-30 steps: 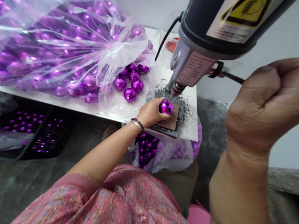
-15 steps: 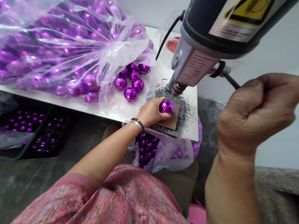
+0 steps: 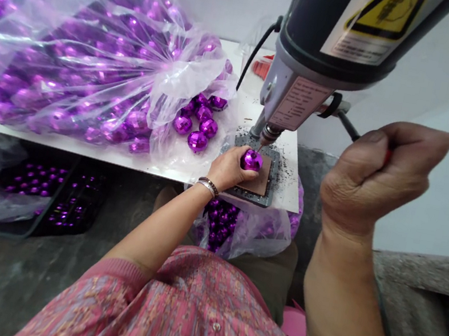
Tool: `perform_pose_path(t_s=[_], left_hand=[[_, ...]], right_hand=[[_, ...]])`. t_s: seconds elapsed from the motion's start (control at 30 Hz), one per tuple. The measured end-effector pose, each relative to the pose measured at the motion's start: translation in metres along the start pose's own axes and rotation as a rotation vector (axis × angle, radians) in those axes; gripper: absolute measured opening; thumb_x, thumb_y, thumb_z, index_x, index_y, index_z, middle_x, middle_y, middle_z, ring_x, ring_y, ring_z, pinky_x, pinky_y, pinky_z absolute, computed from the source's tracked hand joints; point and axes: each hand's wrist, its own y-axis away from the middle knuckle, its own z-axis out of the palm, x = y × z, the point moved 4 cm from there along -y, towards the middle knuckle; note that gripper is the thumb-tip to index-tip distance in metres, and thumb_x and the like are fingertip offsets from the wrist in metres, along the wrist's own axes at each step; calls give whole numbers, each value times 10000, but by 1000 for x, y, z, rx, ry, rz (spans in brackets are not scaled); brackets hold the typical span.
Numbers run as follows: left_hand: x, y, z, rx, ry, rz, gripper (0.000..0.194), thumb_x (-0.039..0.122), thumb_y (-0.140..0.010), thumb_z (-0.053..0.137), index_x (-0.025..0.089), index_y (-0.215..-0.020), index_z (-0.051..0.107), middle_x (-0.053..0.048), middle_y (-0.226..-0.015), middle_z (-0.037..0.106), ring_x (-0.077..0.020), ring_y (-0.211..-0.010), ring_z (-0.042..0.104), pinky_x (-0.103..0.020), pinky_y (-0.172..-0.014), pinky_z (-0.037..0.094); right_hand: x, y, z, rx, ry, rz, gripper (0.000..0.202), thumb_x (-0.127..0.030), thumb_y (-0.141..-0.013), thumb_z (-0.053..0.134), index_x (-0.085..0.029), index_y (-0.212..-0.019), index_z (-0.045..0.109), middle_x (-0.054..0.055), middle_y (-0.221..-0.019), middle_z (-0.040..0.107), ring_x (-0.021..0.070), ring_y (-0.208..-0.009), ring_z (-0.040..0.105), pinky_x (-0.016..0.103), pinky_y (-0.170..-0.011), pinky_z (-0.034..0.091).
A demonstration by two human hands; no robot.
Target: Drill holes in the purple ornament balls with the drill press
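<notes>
A shiny purple faceted ball (image 3: 252, 160) is gripped between the thumb and fingers of my left hand (image 3: 228, 167). It rests over a brown square board (image 3: 260, 181) on the grey base (image 3: 267, 199) of a small drill press (image 3: 293, 96). The chuck (image 3: 271, 134) is right above the ball, its thin bit at the ball's top; whether it has entered cannot be seen. My right hand (image 3: 374, 168) is closed around the feed lever (image 3: 348, 126) at the right of the machine.
Left on the white table (image 3: 134, 161) lies a big clear plastic bag (image 3: 75, 49) of purple balls, several loose at its mouth (image 3: 197, 141). Another bag (image 3: 256, 234) of balls hangs below the table edge. Dark crates (image 3: 42, 217) stand on the floor. Shavings surround the base.
My right hand has moved slightly down and left with the lever. My left hand holds the ball in the same place; the whole view has shifted a little.
</notes>
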Motion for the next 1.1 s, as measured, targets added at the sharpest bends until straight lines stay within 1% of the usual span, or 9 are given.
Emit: perform_pose_path(t_s=[0.13, 0.4, 0.57, 0.77, 0.83, 0.93, 1.0, 1.07, 1.1], left_hand=[[2, 1, -1, -2, 4, -8, 369, 334, -722, 767, 210, -1056, 669, -47, -1019, 701, -201, -885, 605, -305, -777, 461], [2, 2, -1, 5, -8, -1, 390, 339, -727, 758, 207, -1080, 656, -42, -1047, 705, -210, -910, 617, -309, -793, 462], [2, 3, -1, 19, 3, -15, 351, 323, -727, 756, 208, -1043, 656, -39, -1037, 709, -214, -904, 621, -305, -751, 448], [3, 4, -1, 21, 14, -22, 307, 329, -724, 754, 212, -990, 657, -35, -993, 705, -207, -878, 609, -288, -705, 429], [3, 4, -1, 31, 12, -19, 309, 330, -725, 754, 215, -994, 654, -32, -990, 703, -208, -885, 609, -290, -713, 432], [3, 5, 0, 40, -1, -16, 297, 335, -731, 755, 218, -982, 646, -28, -973, 702, -214, -885, 616, -299, -719, 439], [4, 5, 0, 35, -11, -18, 292, 333, -730, 758, 216, -971, 640, -31, -956, 702, -221, -883, 622, -306, -723, 444], [5, 4, 0, 31, -22, -22, 308, 326, -726, 761, 214, -985, 639, -39, -965, 705, -231, -900, 630, -315, -743, 455], [5, 4, 0, 31, -26, -22, 321, 321, -724, 762, 210, -999, 640, -45, -980, 708, -237, -915, 634, -322, -760, 463]], right_hand=[[1, 2, 1, -4, 2, 5, 374, -391, -1006, 295, -106, -917, 519, 20, -827, 524, 14, -740, 476, 191, -719, 383], [2, 7, 4, 95, 9, -155, 242, -271, -988, 344, -101, -920, 502, 15, -809, 495, 17, -765, 448, 178, -703, 332], [5, 22, 9, 94, 78, -208, 201, -264, -969, 342, -125, -928, 482, 22, -836, 492, 32, -773, 446, 208, -704, 337], [15, 41, 17, 94, 47, -66, 255, -331, -981, 306, -162, -885, 472, 38, -804, 473, 60, -754, 436, 239, -710, 358], [16, 41, 17, 88, 37, -53, 273, -344, -981, 311, -157, -876, 480, 38, -796, 480, 57, -743, 439, 240, -710, 362], [9, 31, 11, 117, 6, -106, 269, -333, -975, 348, -137, -869, 498, 24, -781, 496, 37, -727, 444, 217, -684, 342], [2, 12, 4, 119, -18, -99, 294, -328, -986, 336, -124, -878, 517, 11, -780, 503, 16, -725, 448, 191, -680, 335], [-6, -16, -1, 71, -16, -31, 334, -300, -998, 284, -110, -901, 542, -1, -773, 494, -10, -721, 444, 171, -699, 345], [-8, -32, -2, 8, -2, 55, 344, -280, -991, 274, -100, -867, 540, -11, -735, 458, -26, -688, 405, 162, -694, 330]])
